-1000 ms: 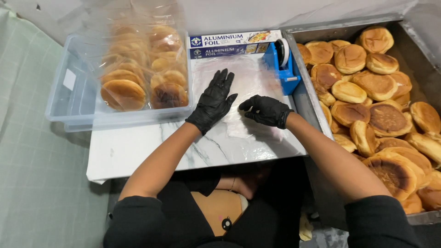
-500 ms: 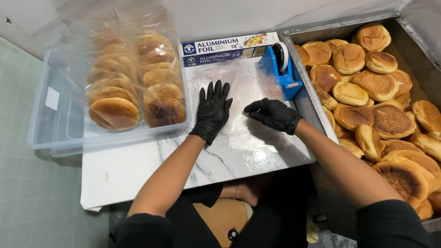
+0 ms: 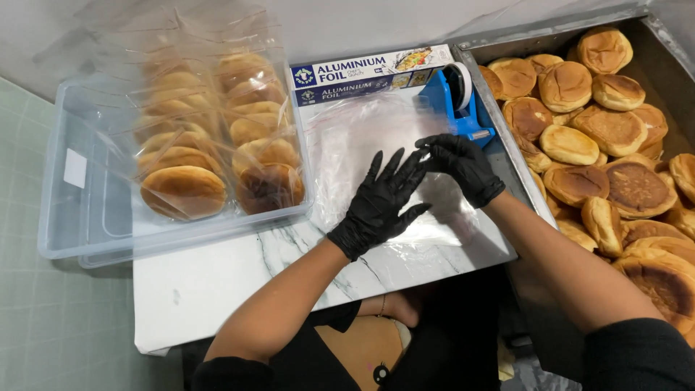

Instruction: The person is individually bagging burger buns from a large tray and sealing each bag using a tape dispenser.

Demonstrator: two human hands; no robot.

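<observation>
Clear plastic bag (image 3: 376, 137), centre frame, flat on marble board (image 3: 217, 282): judged thin, light, limp, slippery; best gripped at its open edge. Left hand (image 3: 380, 203) spread flat upon it; right hand (image 3: 460, 163) pinching its upper right edge.

Matt black rubbery gloves on clear glossy plastic bag (image 3: 376, 137), smooth marble-look board (image 3: 217, 282)

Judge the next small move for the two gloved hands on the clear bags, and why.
Probably lift the top clear plastic bag free: the left hand lies flat on the stack, the right hand pinches an edge beside the blue tape dispenser, and unbagged buns fill the metal tray.
</observation>
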